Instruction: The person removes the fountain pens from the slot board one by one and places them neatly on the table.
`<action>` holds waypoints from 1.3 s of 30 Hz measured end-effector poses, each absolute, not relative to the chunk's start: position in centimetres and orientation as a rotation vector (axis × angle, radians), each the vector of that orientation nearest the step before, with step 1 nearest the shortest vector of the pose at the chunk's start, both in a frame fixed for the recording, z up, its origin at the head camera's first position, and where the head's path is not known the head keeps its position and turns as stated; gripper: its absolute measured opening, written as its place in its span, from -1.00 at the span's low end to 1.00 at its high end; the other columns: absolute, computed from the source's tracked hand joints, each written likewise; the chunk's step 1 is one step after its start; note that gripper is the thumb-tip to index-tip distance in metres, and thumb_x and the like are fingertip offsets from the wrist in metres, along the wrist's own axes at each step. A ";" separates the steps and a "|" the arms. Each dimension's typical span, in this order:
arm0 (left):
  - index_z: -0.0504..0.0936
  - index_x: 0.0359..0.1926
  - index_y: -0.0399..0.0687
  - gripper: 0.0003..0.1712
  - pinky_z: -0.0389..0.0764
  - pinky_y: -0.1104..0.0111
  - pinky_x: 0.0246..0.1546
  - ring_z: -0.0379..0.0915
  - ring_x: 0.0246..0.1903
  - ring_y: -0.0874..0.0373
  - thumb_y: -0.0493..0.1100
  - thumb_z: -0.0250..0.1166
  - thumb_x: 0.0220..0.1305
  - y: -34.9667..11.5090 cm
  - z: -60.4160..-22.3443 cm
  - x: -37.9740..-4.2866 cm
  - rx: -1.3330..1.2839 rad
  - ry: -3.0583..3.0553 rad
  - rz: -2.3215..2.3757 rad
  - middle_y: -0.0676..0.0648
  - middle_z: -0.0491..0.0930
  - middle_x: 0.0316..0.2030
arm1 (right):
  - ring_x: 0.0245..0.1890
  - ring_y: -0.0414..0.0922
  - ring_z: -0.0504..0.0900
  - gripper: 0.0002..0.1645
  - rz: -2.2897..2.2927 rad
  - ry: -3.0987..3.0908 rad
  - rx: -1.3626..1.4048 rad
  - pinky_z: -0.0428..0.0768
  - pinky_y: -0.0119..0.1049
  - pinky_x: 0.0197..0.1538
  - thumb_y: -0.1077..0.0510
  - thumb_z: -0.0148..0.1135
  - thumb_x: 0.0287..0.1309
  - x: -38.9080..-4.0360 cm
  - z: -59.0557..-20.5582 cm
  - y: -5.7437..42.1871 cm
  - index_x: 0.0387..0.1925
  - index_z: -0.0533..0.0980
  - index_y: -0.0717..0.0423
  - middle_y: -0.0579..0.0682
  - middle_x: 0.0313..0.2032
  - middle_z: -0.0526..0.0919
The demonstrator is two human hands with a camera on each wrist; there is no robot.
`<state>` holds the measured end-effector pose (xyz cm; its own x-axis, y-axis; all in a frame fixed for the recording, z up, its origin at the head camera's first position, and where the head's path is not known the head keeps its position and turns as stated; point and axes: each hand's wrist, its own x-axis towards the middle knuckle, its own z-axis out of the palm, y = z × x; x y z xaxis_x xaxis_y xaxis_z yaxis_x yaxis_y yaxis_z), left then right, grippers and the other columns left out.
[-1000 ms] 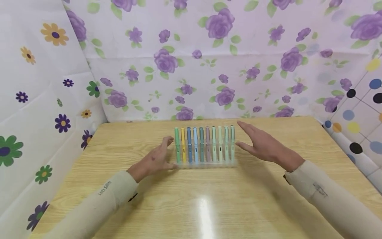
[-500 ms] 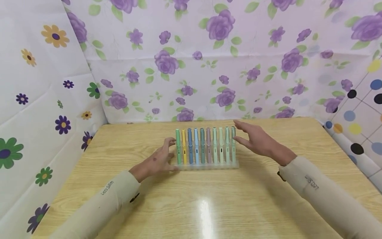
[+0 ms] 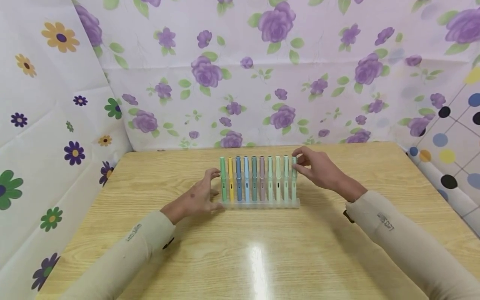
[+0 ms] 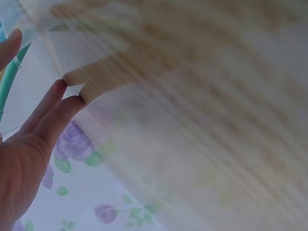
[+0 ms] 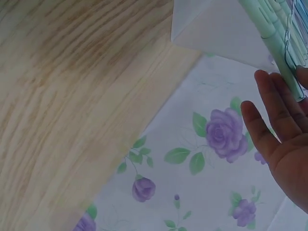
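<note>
A clear pen stand [image 3: 258,205] holds several capped pens upright in one row, from green and yellow through blues to pale mint. My left hand [image 3: 196,199] holds the stand's left end, thumb at the front of its base and fingers around the side. In the left wrist view, the fingers of that left hand [image 4: 31,144] reach the stand's edge near a green pen [image 4: 9,84]. At the other end, my right hand [image 3: 319,168] pinches the cap of the rightmost mint pen [image 3: 294,188]. That mint pen [image 5: 278,55] stands between thumb and fingers in the right wrist view.
The stand sits toward the back of a light wood table [image 3: 210,254]. A white cloth with purple roses [image 3: 247,83] hangs behind it. Patterned cloths [image 3: 48,137] line the left side, with a dotted one [image 3: 455,137] at the right.
My right hand has moved left and closed its thumb and fingers on the top of the rightmost pen. My left hand stays at the stand's left end. The head view has shifted slightly.
</note>
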<state>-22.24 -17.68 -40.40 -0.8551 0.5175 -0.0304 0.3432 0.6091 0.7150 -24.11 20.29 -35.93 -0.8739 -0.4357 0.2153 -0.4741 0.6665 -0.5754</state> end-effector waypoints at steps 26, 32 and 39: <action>-0.12 0.43 -0.03 0.16 0.53 -0.02 0.13 0.57 0.09 -0.18 -0.21 0.57 0.08 -18.0 -40.2 -22.6 0.700 2.594 1.071 -0.36 -0.01 0.49 | -0.11 0.08 0.68 -0.59 1.160 -2.873 0.587 0.60 0.04 0.00 0.18 0.14 0.46 -24.1 -34.5 23.4 0.20 0.38 0.31 0.19 -0.12 0.66; -0.12 0.42 -0.04 0.17 0.52 -0.01 0.15 0.57 0.08 -0.18 -0.22 0.58 0.06 -17.9 -40.2 -22.7 0.700 2.605 1.058 -0.35 0.00 0.49 | -0.11 0.07 0.68 -0.56 1.238 -2.904 0.548 0.63 0.01 -0.02 0.16 0.11 0.48 -24.5 -35.6 24.4 0.24 0.36 0.32 0.21 -0.09 0.65; -0.11 0.42 -0.05 0.18 0.51 -0.01 0.16 0.58 0.08 -0.17 -0.23 0.59 0.05 -17.9 -40.1 -22.7 0.689 2.621 1.040 -0.35 0.00 0.49 | -0.13 0.08 0.69 -0.53 1.368 -2.930 0.495 0.64 0.07 0.00 0.16 0.09 0.49 -24.7 -36.5 25.6 0.28 0.33 0.35 0.26 -0.06 0.63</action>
